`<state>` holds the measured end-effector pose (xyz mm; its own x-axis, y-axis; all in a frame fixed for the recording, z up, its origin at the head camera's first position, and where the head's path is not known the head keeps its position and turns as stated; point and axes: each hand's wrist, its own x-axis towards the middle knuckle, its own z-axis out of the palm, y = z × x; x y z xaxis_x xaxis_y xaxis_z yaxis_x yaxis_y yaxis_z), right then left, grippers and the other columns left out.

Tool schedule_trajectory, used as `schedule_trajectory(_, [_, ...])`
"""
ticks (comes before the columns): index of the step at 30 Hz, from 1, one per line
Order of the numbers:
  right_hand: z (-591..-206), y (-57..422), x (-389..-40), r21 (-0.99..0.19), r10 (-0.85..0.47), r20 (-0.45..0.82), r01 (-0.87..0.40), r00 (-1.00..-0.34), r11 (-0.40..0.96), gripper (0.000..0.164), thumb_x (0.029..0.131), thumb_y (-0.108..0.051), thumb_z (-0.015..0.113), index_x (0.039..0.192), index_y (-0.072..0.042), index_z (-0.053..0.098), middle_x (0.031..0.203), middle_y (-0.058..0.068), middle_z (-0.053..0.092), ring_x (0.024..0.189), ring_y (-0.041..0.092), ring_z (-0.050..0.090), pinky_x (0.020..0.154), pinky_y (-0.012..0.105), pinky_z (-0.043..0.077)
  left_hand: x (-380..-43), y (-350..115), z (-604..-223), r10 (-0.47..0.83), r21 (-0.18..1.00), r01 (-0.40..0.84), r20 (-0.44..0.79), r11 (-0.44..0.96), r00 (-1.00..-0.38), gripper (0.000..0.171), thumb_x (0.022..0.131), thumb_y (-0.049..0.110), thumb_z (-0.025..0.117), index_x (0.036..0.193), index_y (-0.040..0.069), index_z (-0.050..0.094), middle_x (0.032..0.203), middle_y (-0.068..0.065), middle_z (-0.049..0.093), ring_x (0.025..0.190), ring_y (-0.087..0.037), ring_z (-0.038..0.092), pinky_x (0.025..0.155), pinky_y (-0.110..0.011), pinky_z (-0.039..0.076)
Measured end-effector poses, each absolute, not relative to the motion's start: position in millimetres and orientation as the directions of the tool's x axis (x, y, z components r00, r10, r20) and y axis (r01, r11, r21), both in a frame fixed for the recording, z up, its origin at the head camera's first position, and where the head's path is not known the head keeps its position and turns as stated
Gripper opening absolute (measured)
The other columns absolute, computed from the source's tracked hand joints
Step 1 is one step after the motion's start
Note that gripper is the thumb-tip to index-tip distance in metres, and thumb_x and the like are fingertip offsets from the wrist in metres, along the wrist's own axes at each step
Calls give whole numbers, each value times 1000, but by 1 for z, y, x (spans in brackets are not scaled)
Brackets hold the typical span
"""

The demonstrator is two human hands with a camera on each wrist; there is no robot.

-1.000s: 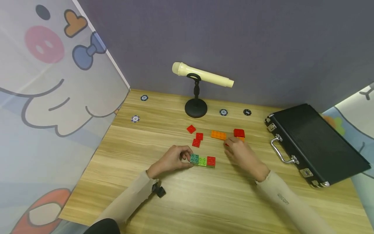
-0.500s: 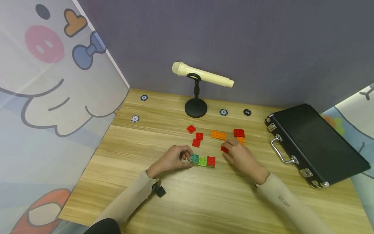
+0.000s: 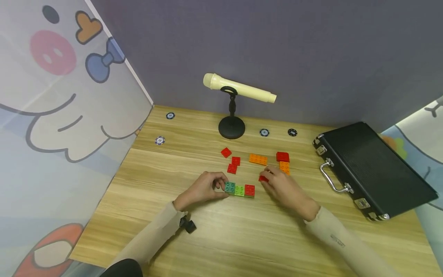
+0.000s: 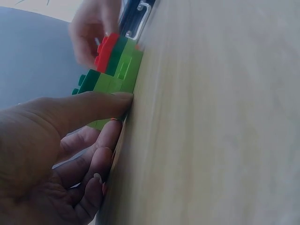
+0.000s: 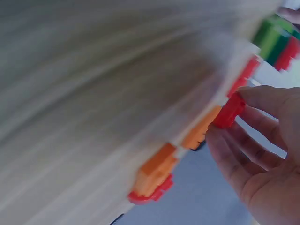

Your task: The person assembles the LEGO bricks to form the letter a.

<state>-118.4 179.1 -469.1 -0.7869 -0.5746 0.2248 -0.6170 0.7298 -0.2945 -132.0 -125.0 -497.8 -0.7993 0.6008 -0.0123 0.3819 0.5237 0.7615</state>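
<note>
While the left hand (image 3: 204, 187) pinches a low brick build (image 3: 239, 191) at its teal end on the table (image 3: 214, 238), the right hand (image 3: 283, 185), fingers closed on a small red brick (image 5: 229, 111), has brought it nearer, close but unattached.

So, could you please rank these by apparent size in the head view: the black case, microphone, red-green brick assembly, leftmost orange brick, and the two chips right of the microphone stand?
Largest to smallest:
Black case
Microphone
Red-green brick assembly
Leftmost orange brick
Black chip and blue chip: too alike to rank
</note>
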Motion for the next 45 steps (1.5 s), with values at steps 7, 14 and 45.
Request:
schedule_trajectory(7, [-447,164,-102,-337,-634,313,-707,-707,622,25,88,-18,74,111,-12,69,108,-2,63,96,10,62,82,30,57,-133,-124,-497,594,763,373,-18,528,-804,31,75,25,86,97,20,65,79,13,67,76,-5,59,70,-19,50])
schedule_trajectory(14, [-447,150,-89,-357,-675,299,-735,-675,577,25,87,-16,75,111,-12,70,108,-4,65,96,7,63,83,26,56,-132,-124,-498,597,770,375,-8,516,-803,30,75,24,86,96,20,66,79,11,68,75,-6,60,68,-19,50])
schedule_trajectory(45, [-455,149,-94,-438,-619,304,-683,-724,584,26,84,-19,78,108,-13,74,103,-6,70,94,7,65,82,28,57,-130,-123,-496,585,775,352,-27,524,-811,30,76,22,85,98,19,66,79,11,67,74,-6,58,68,-20,49])
